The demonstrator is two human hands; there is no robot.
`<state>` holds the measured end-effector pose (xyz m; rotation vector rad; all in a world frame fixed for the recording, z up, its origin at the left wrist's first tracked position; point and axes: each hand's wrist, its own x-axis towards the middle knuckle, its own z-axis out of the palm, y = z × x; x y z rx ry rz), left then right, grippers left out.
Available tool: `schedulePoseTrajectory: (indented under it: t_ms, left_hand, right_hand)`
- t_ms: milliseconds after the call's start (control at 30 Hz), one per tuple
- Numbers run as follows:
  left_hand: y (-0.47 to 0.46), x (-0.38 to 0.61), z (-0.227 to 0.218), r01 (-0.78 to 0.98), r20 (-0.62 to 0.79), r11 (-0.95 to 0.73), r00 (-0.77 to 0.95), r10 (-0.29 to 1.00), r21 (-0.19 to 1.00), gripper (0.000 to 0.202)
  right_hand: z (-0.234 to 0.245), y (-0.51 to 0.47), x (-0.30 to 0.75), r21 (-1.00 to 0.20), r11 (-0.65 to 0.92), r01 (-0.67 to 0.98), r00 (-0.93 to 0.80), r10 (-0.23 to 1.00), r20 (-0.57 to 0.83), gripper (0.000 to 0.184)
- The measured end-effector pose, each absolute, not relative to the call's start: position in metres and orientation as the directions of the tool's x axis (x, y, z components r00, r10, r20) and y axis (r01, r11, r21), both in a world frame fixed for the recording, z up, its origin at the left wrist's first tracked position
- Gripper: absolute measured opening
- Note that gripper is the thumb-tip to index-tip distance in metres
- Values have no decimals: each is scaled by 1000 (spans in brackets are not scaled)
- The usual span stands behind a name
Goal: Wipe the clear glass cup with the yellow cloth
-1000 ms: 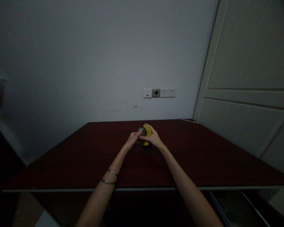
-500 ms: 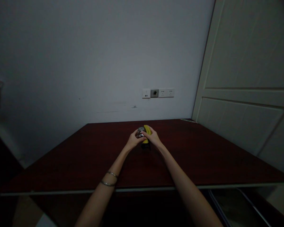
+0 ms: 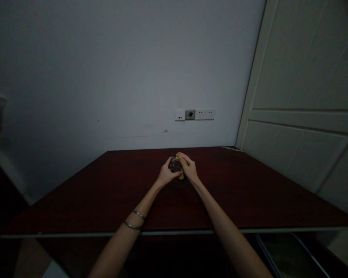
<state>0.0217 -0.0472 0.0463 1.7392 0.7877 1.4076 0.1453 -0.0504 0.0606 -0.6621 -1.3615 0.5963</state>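
My left hand (image 3: 165, 174) is closed around a small shiny, see-through, rounded object (image 3: 175, 165) that looks like glass, above the middle of the dark red table (image 3: 104, 197). On its right side, my right hand (image 3: 189, 168) is wrapped over a soft-looking yellow item (image 3: 181, 177), its fingers bent against the shiny object. Only bits of the yellow item show, at the top by the fingertips and below the palm. Dim light and the fingers hide the exact kind of both things.
A pale wall stands behind the table, with a row of sockets (image 3: 194, 114) on it. To the right is a white panelled door (image 3: 301, 116). The table's pale front edge (image 3: 176, 232) runs beneath both forearms.
My right hand has shifted over the yellow item and covers more of it. The shiny object has turned slightly and moved a little right. The dark part below the yellow item is now mostly hidden.
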Motion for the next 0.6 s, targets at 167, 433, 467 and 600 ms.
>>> schedulePoseTrajectory:
  t_ms: [167,433,467,600]
  left_hand:
    - [-46,22,44,112,531,-547,144,835,830,78]
    - [-58,23,49,210,628,-657,193,754,724,77]
    - [-59,23,49,219,632,-663,200,748,716,77]
    - [-58,24,48,219,614,-643,191,766,733,79]
  right_hand:
    - [62,-59,141,-658,752,46,29,657,753,18]
    - [59,-44,144,-793,600,-102,216,792,571,30]
    - [59,-43,144,-810,571,-131,229,813,536,32]
    - [59,-45,144,-775,626,-89,212,772,599,27]
